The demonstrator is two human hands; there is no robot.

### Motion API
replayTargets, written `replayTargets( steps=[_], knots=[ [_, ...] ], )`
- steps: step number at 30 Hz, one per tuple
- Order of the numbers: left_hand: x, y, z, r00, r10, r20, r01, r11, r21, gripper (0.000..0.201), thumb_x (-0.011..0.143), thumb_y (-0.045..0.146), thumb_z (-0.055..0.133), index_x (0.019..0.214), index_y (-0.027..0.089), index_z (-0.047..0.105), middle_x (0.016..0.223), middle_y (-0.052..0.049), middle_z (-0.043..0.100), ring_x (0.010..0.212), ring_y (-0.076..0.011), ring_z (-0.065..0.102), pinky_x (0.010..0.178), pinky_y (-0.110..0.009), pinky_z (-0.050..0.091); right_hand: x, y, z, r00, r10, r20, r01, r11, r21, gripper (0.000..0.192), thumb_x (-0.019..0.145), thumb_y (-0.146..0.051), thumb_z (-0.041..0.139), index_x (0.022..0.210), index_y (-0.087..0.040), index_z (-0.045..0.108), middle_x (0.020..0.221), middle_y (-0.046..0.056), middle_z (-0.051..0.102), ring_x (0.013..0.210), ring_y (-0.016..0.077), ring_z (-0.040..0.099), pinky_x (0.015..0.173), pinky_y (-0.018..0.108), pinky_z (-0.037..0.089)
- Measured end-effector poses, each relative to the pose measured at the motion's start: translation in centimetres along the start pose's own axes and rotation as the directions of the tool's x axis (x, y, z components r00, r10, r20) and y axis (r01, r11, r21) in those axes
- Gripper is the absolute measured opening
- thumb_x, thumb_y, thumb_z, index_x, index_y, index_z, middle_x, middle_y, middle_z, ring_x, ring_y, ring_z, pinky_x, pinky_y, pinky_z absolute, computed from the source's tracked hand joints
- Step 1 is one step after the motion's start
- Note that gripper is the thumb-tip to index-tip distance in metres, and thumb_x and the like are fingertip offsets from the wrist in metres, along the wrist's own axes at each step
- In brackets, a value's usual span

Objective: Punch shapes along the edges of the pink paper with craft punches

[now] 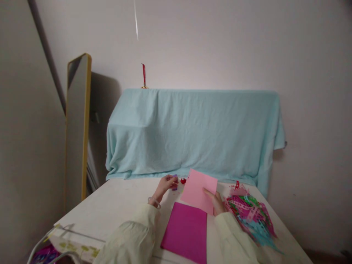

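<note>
My right hand point(216, 201) grips a light pink sheet point(198, 189) by its right side, with the thumb or a finger lying over its face. The sheet is tilted above the white table. My left hand point(167, 183) is closed round a small purple object point(175, 182) whose kind I cannot make out. Just right of it sits a small red round thing point(183, 180) with a white spot. Flat in front of me lies a magenta sheet point(185, 231), its far edge close to the pink one.
A tangled pile of colourful perforated strips point(250, 214) lies on the right of the white table point(115, 205). Behind the table hangs a light blue cloth point(192, 132) over something bulky. A yellow-framed mirror point(77, 128) leans at the left.
</note>
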State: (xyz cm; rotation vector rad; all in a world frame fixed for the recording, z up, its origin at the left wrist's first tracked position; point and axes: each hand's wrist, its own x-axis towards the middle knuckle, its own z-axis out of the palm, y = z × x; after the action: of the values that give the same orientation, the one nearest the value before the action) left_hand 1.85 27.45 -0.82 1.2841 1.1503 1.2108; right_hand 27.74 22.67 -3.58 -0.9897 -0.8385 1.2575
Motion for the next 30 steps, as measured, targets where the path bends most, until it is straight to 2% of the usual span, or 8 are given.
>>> replayTargets(
  steps=[2, 5, 9, 12, 15, 18, 25, 30],
  knots=[
    [0.2, -0.4, 1.6, 1.0, 0.009, -0.025, -0.013, 0.981, -0.192, 0.045, 0.071, 0.054, 0.068, 0.088, 0.013, 0.06, 0.086, -0.013, 0.071, 0.072, -0.0183, 0.068, 0.071, -0.031, 0.052, 0.0, 0.1, 0.0, 1.0, 0.007, -0.014, -0.007, 1.0, -0.005, 0.051, 0.059, -0.04, 0.079, 0.102, -0.014, 0.07, 0.094, 0.01, 0.074, 0.085, 0.0289, 0.07, 0.07, 0.036, 0.057],
    [-0.3, -0.9, 3.2, 0.997, 0.067, -0.03, -0.073, 0.937, -0.342, 0.044, 0.073, 0.051, 0.069, 0.096, 0.014, 0.061, 0.09, -0.013, 0.072, 0.078, -0.0186, 0.069, 0.075, -0.031, 0.051, 0.1, 0.4, -0.1, 1.0, 0.01, -0.016, -0.01, 1.0, -0.01, 0.052, 0.06, -0.041, 0.079, 0.103, -0.014, 0.069, 0.096, 0.01, 0.073, 0.086, 0.0285, 0.07, 0.07, 0.035, 0.056],
    [-1.1, -1.3, 3.7, 0.995, 0.094, -0.027, -0.096, 0.878, -0.469, 0.05, 0.071, 0.046, 0.072, 0.109, 0.015, 0.06, 0.085, -0.009, 0.071, 0.071, -0.016, 0.067, 0.071, -0.029, 0.051, 0.3, 0.7, -0.3, 0.999, 0.031, -0.026, -0.032, 0.999, -0.027, 0.054, 0.059, -0.043, 0.079, 0.103, -0.014, 0.069, 0.097, 0.009, 0.073, 0.088, 0.0284, 0.069, 0.071, 0.034, 0.055],
    [-1.1, -1.9, 3.8, 0.996, 0.09, -0.014, -0.083, 0.843, -0.531, 0.044, 0.072, 0.045, 0.072, 0.102, 0.014, 0.063, 0.082, -0.006, 0.068, 0.067, -0.0129, 0.063, 0.063, -0.024, 0.049, 0.3, 0.6, -0.3, 1.0, 0.027, -0.014, -0.028, 0.999, -0.046, 0.054, 0.058, -0.043, 0.079, 0.103, -0.015, 0.07, 0.099, 0.009, 0.073, 0.09, 0.029, 0.069, 0.073, 0.034, 0.055],
    [-0.8, -2.6, 4.0, 0.997, 0.063, 0.037, -0.033, 0.841, -0.541, 0.039, 0.071, 0.048, 0.072, 0.089, 0.014, 0.063, 0.076, -0.005, 0.065, 0.062, -0.0117, 0.06, 0.057, -0.023, 0.046, 0.2, 0.4, -0.2, 1.0, 0.009, -0.006, -0.01, 0.997, -0.079, 0.052, 0.059, -0.045, 0.078, 0.102, -0.017, 0.071, 0.099, 0.008, 0.073, 0.09, 0.0294, 0.069, 0.073, 0.035, 0.055],
    [-0.6, -3.1, 4.2, 0.996, 0.048, 0.069, -0.005, 0.852, -0.523, 0.04, 0.072, 0.051, 0.07, 0.084, 0.014, 0.06, 0.07, -0.004, 0.063, 0.057, -0.0107, 0.057, 0.053, -0.022, 0.044, 0.0, 0.3, -0.2, 1.0, -0.01, -0.016, 0.008, 0.995, -0.099, 0.052, 0.059, -0.046, 0.078, 0.102, -0.018, 0.071, 0.096, 0.008, 0.073, 0.087, 0.0292, 0.069, 0.072, 0.035, 0.055],
    [-0.9, -3.6, 4.2, 0.998, 0.016, 0.065, 0.015, 0.897, -0.442, 0.048, 0.075, 0.063, 0.06, 0.07, 0.017, 0.048, 0.051, 0.005, 0.046, 0.039, -0.0053, 0.039, 0.04, -0.02, 0.028, -0.4, 0.1, 0.1, 0.999, -0.037, -0.031, 0.032, 0.989, -0.141, 0.053, 0.058, -0.042, 0.079, 0.102, -0.013, 0.069, 0.093, 0.01, 0.074, 0.083, 0.0288, 0.069, 0.068, 0.035, 0.054],
    [-0.9, -3.5, 4.1, 0.998, -0.01, 0.058, 0.035, 0.887, -0.46, 0.052, 0.073, 0.068, 0.057, 0.065, 0.019, 0.041, 0.048, 0.006, 0.041, 0.037, -0.0042, 0.033, 0.037, -0.019, 0.021, -0.5, 0.3, 0.1, 0.997, -0.07, 0.018, 0.072, 0.98, -0.186, 0.051, 0.062, -0.043, 0.078, 0.101, -0.012, 0.069, 0.095, 0.011, 0.073, 0.085, 0.029, 0.069, 0.07, 0.035, 0.054]
  ],
)
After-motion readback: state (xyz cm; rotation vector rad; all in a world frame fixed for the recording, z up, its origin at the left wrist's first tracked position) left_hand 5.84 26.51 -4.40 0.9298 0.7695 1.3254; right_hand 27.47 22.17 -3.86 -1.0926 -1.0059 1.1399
